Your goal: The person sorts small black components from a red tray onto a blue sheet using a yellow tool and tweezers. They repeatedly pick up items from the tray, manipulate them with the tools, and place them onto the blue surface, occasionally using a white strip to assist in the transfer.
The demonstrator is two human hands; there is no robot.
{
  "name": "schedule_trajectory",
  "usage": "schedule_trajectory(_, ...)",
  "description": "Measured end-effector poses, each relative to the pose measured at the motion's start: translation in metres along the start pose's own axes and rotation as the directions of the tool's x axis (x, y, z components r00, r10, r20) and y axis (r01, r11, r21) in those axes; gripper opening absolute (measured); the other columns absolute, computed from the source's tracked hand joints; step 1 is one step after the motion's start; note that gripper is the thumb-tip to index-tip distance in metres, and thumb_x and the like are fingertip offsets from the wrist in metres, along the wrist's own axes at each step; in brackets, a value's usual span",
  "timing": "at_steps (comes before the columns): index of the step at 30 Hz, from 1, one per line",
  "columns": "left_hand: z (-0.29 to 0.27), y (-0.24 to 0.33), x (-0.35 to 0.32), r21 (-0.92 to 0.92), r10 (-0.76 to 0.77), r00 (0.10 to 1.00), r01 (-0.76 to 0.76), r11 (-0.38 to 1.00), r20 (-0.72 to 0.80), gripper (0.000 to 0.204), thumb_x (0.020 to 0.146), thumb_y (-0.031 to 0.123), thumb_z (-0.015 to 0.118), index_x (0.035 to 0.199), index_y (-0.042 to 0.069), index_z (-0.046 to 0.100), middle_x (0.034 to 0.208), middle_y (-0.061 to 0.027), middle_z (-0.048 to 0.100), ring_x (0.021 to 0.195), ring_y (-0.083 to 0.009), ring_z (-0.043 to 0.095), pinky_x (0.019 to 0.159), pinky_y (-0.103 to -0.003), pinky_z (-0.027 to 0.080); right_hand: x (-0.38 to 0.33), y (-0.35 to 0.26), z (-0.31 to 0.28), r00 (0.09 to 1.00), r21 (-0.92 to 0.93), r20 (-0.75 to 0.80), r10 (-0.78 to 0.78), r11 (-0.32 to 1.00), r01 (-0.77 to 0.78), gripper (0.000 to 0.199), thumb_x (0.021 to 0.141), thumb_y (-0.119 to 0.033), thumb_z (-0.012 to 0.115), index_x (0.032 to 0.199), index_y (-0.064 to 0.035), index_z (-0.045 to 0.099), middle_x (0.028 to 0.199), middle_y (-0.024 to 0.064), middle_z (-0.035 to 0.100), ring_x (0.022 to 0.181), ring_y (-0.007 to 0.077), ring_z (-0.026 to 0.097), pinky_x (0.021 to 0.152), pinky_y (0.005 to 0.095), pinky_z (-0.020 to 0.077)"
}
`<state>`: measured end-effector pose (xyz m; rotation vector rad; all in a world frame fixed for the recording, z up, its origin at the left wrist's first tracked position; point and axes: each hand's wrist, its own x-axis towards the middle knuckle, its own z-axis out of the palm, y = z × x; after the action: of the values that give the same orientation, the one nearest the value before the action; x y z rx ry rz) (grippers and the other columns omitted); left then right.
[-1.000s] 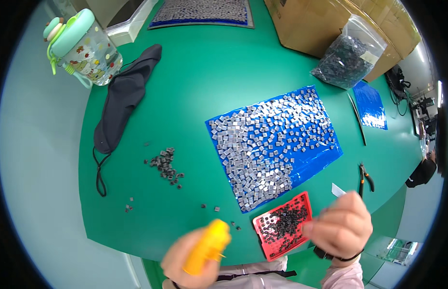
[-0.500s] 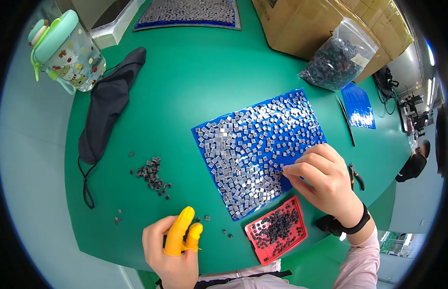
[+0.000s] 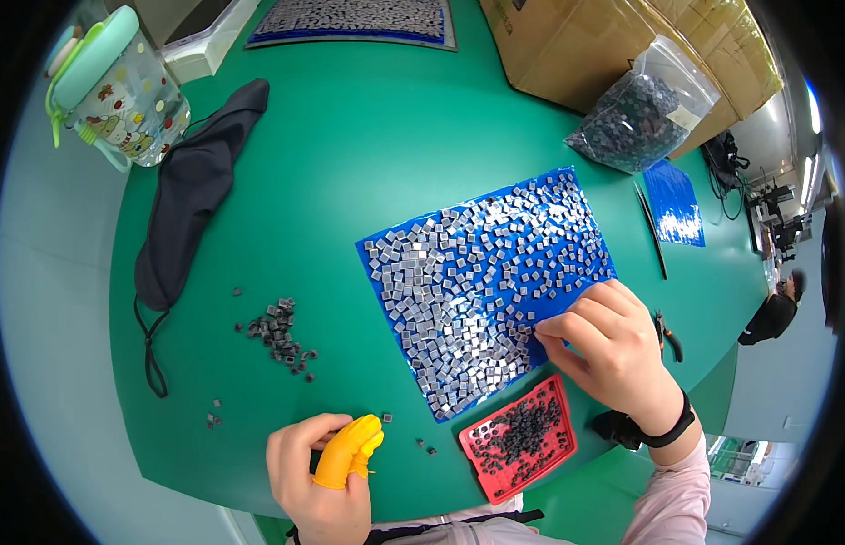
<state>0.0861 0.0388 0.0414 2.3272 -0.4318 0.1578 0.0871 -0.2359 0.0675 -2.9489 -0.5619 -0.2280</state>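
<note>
A blue sheet [image 3: 563, 304] lies on the green table, covered with many small square silvery-grey pieces [image 3: 422, 263]. Over its right part is my right hand [image 3: 613, 350], thumb and forefinger pinched low at the surface beside the pieces; whatever is between the tips is too small to make out. My left hand [image 3: 327, 481], with yellow finger cots [image 3: 348, 451] on thumb and forefinger, is pinched above the near table; its fingertips hide anything held. Just right of them lies one small dark square piece [image 3: 387, 418]. A loose pile of similar pieces [image 3: 279, 331] sits farther left.
A red tray [image 3: 568, 442] of small black parts stands near my right wrist. Pliers [image 3: 669, 338], tweezers [image 3: 650, 232] and another blue sheet [image 3: 675, 204] lie right. Behind are a bag of dark parts [image 3: 640, 113] and a cardboard box [image 3: 568, 54]. A dark cloth pouch [image 3: 191, 200] and bottle [image 3: 132, 109] stand left.
My left thumb and forefinger have closed together, and a small dark piece by their tips is no longer visible. My right hand stays pinched at nearly the same spot.
</note>
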Motion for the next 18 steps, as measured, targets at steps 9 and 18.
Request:
schedule_trajectory(9, -0.0010, 0.0006, -0.0026, -0.046, -0.014, 1.000, 0.015, 0.999, 0.010, 0.020, 0.071, 0.001, 0.068, 0.090, 0.006, 0.072, 0.097, -0.0040, 0.067, 0.088, -0.0248, 0.060, 0.078, -0.035, 0.048, 0.0007, 0.0047, 0.0008, 1.000, -0.005, -0.025, -0.006, 1.000, 0.006, 0.014, 0.072, -0.010, 0.074, 0.078, -0.0099, 0.062, 0.066, 0.0011, 0.049, 0.066, 0.0185, 0.051, 0.059, 0.0322, 0.0403)
schedule_trajectory(18, -0.0012, 0.0006, -0.0042, -0.028, -0.020, 1.000, 0.020, 0.999, 0.021, 0.021, 0.071, 0.001, 0.068, 0.091, 0.005, 0.072, 0.096, -0.0038, 0.066, 0.089, -0.0251, 0.060, 0.079, -0.035, 0.048, 0.0018, 0.0063, 0.0024, 0.998, 0.063, -0.066, 0.001, 0.998, 0.003, 0.014, 0.072, -0.011, 0.075, 0.083, -0.0102, 0.067, 0.065, 0.0001, 0.052, 0.064, 0.0180, 0.051, 0.059, 0.0316, 0.0402)
